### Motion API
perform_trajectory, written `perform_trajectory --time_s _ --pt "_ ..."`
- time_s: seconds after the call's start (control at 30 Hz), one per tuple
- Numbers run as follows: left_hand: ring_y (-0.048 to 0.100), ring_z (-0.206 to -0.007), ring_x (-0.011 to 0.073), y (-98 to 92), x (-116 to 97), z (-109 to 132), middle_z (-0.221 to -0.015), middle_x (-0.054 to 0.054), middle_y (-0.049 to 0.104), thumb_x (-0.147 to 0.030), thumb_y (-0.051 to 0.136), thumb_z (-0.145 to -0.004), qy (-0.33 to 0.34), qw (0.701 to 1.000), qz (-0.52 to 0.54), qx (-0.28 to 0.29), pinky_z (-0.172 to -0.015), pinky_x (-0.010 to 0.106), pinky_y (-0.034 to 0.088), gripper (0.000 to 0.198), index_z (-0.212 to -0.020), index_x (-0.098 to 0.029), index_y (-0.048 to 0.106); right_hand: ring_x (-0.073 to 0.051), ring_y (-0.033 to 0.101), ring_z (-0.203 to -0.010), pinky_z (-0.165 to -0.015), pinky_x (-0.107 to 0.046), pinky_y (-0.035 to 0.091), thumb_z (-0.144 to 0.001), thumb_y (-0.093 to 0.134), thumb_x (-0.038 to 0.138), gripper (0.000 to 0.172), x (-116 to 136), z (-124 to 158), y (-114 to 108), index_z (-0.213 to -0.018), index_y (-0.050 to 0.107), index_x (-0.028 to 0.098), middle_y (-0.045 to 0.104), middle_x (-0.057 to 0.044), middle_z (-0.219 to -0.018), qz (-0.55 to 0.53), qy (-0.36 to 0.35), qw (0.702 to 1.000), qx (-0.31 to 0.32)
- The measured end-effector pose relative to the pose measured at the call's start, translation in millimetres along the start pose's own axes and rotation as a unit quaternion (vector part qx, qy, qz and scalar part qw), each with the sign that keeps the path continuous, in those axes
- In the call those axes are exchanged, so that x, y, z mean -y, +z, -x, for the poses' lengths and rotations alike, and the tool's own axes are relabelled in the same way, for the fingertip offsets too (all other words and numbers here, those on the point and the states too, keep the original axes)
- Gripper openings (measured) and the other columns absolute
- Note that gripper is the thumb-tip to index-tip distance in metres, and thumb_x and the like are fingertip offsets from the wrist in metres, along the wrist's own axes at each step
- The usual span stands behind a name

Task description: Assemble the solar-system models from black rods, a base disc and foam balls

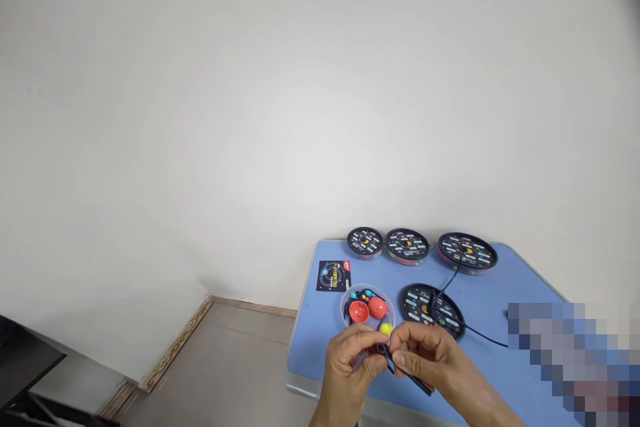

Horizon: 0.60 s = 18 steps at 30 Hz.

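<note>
My left hand and my right hand meet low over the near edge of the blue table. Both pinch a thin black rod piece between curled fingers; its dark end sticks out below my right hand. Just behind the hands sits a clear round tray holding red half-balls, a yellow ball and small blue pieces.
Three round black printed tins line the table's far edge, a fourth lies nearer with a black cable across it. A small black leaflet lies at the left. White wall behind, tiled floor at left.
</note>
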State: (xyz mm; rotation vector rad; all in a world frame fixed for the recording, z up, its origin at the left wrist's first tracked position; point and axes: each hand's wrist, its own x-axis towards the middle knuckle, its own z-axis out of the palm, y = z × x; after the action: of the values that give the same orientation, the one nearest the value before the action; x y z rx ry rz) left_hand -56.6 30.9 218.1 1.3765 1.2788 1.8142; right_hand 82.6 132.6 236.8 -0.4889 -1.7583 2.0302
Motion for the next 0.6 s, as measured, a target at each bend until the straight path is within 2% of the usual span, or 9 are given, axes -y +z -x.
perform_trajectory --time_s 0.13,0.2,0.27,0.4,0.43,0.5,0.53,0.6 --pt "0.063 -0.061 0.0138 7.1 -8.1 5.8 -0.080 0.004 0.067 -0.033 0.072 -0.084 -0.008 0.999 0.042 -0.024 -0.058 0.025 0.053 0.013 -0.093 -0.026 0.080 -0.009 0.038 -0.048 -0.046 -0.023 0.029 -0.080 0.067 0.057 0.040 9.3 10.7 4.3 -0.071 0.065 0.018 0.059 0.000 -0.061 -0.005 -0.026 1.000 -0.004" --pt "0.063 -0.060 0.0139 10.0 -13.2 8.6 -0.079 0.004 0.066 -0.034 0.074 -0.082 -0.019 0.997 0.055 -0.045 -0.058 0.025 0.054 0.014 -0.089 -0.023 0.080 -0.010 0.041 -0.048 -0.046 -0.024 0.031 -0.081 0.064 0.060 0.044 12.0 16.0 4.6 -0.071 0.065 0.018 0.060 -0.001 -0.063 0.007 -0.056 0.997 -0.050" --pt "0.062 -0.059 0.0138 13.9 -17.5 11.5 -0.076 0.005 0.067 -0.037 0.076 -0.080 -0.038 0.994 0.076 -0.063 -0.056 0.025 0.054 0.018 -0.085 -0.020 0.080 -0.011 0.044 -0.049 -0.045 -0.024 0.034 -0.080 0.065 0.060 0.042 10.7 20.2 4.7 -0.071 0.067 0.019 0.060 -0.001 -0.062 0.036 -0.097 0.987 -0.122" --pt "0.060 -0.054 0.0116 30.2 -20.2 19.7 -0.069 0.004 0.067 -0.042 0.082 -0.072 -0.087 0.976 0.174 -0.094 -0.052 0.022 0.051 0.027 -0.081 -0.017 0.080 -0.014 0.053 -0.051 -0.045 -0.023 0.042 -0.083 0.066 0.047 0.027 -3.7 24.8 10.3 -0.075 0.069 0.021 0.063 -0.001 -0.061 0.091 -0.207 0.952 -0.205" --pt "0.059 -0.053 0.0107 35.8 -19.0 22.7 -0.068 0.003 0.066 -0.042 0.083 -0.070 -0.101 0.968 0.205 -0.104 -0.052 0.020 0.050 0.028 -0.080 -0.016 0.079 -0.014 0.055 -0.052 -0.046 -0.023 0.044 -0.085 0.065 0.040 0.021 -8.7 25.9 12.8 -0.075 0.068 0.022 0.064 -0.001 -0.062 0.117 -0.249 0.934 -0.227" --pt "0.057 -0.050 0.0089 46.9 -14.3 29.9 -0.065 0.003 0.064 -0.042 0.086 -0.068 -0.125 0.950 0.263 -0.117 -0.049 0.018 0.048 0.029 -0.078 -0.015 0.079 -0.013 0.058 -0.053 -0.049 -0.022 0.048 -0.087 0.063 0.025 0.009 -18.8 29.6 17.4 -0.078 0.066 0.023 0.065 0.000 -0.065 0.187 -0.348 0.876 -0.276" --pt "0.056 -0.048 0.0081 51.5 -10.8 34.0 -0.063 0.002 0.063 -0.042 0.086 -0.067 -0.133 0.941 0.288 -0.119 -0.048 0.018 0.047 0.030 -0.078 -0.015 0.078 -0.013 0.059 -0.055 -0.051 -0.021 0.049 -0.087 0.060 0.017 0.010 -23.8 32.4 19.1 -0.082 0.066 0.023 0.065 -0.001 -0.068 0.221 -0.398 0.841 -0.291" --pt "0.055 -0.045 0.0074 57.9 -3.1 42.1 -0.061 0.002 0.063 -0.042 0.087 -0.066 -0.142 0.929 0.320 -0.120 -0.045 0.017 0.045 0.031 -0.078 -0.014 0.078 -0.015 0.063 -0.063 -0.056 -0.023 0.052 -0.085 0.055 0.005 0.023 -32.8 39.7 21.0 -0.094 0.065 0.024 0.066 -0.003 -0.074 0.274 -0.477 0.777 -0.307"
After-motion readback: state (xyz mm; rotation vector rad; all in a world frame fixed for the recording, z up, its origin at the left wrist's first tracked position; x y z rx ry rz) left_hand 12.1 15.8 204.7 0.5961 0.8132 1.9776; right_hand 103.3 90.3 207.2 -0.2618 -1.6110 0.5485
